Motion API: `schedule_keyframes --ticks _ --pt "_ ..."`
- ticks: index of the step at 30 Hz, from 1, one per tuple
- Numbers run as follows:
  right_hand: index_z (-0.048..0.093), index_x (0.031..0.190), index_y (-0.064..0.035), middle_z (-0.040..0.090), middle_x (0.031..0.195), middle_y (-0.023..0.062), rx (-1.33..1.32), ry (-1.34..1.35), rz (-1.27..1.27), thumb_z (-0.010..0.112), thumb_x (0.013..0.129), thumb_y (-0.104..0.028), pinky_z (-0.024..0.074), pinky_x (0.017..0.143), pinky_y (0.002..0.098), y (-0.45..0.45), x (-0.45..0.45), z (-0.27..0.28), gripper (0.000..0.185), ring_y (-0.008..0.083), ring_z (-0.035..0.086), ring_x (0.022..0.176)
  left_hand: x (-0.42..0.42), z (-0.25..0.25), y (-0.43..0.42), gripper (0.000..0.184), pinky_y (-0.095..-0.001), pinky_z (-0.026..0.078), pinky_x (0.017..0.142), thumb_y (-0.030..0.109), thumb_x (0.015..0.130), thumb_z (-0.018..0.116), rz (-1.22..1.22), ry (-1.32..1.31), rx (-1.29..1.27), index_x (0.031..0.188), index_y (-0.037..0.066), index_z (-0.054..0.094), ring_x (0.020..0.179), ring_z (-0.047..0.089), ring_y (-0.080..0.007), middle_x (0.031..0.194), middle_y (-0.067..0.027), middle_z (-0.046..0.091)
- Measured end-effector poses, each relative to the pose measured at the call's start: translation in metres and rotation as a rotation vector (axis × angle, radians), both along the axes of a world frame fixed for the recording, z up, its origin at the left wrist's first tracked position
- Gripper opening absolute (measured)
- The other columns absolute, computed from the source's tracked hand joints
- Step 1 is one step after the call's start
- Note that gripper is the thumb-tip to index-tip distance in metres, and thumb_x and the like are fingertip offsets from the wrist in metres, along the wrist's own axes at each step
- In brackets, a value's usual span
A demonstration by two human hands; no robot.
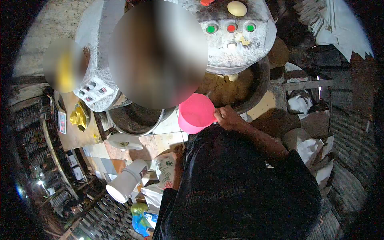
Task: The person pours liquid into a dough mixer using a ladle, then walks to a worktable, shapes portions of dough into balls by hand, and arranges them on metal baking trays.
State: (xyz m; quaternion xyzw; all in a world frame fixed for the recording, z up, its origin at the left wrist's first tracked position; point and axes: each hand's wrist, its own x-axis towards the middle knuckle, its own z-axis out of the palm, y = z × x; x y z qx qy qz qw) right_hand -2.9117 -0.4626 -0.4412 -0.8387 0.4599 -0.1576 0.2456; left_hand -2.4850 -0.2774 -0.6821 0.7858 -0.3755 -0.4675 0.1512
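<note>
My right hand (229, 118) is closed around the handle of a pink plastic jug (196, 114). The jug's open mouth faces up, and I cannot make out anything inside. Just beyond it is a mixer bowl (264, 82) with a brownish, dough-like mass (230, 90) in it. My left hand (178, 153) is low, beside a white sack with green print (165, 168). Its fingers are dim and partly hidden, so whether it grips the sack cannot be told.
A flour-dusted mixer housing (240, 46) with green and red buttons stands ahead. A second mixer bowl (136, 120) is to the left. A white bucket (126, 182) lies tilted near the sacks. A wooden table (86, 134) holds a yellow bag (80, 116). Blurred patches hide some areas.
</note>
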Motion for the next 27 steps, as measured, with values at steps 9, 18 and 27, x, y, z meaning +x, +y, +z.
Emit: schedule_keyframes --ticks 9,18,27 --pt "0.057 0.1 0.0047 0.055 0.069 0.0119 -0.236 -0.04 0.035 0.055 0.079 -0.012 0.0459 0.056 0.0415 -0.002 0.004 -0.012 0.027 0.0268 0.056 0.062 -0.008 0.021 -0.003 0.04 -0.0369 0.048 0.079 0.038 0.085 0.064 0.073 -0.054 0.132 0.109 0.006 0.061 0.091 0.061 -0.0239 0.096 -0.0077 0.067" --pt "0.059 0.09 -0.0004 0.052 0.066 0.0129 -0.42 -0.115 -0.01 0.054 0.083 -0.011 0.0427 0.053 0.0428 -0.036 0.016 0.062 0.014 0.0301 0.053 0.059 0.004 0.02 -0.019 0.049 -0.0353 0.047 0.064 0.05 0.081 0.063 0.17 -0.199 0.087 0.09 0.002 0.07 0.068 0.061 -0.0195 0.079 -0.0111 0.067" --pt "0.058 0.082 0.002 0.055 0.063 0.0189 -0.304 -0.075 0.193 0.05 0.088 -0.02 0.0444 0.059 0.0427 -0.148 0.067 0.183 0.024 0.0347 0.058 0.061 0.042 0.052 0.002 0.034 -0.0318 0.049 0.065 0.033 0.085 0.058 0.328 -0.16 -0.116 0.093 0.003 0.072 0.07 0.064 -0.019 0.079 -0.0115 0.07"
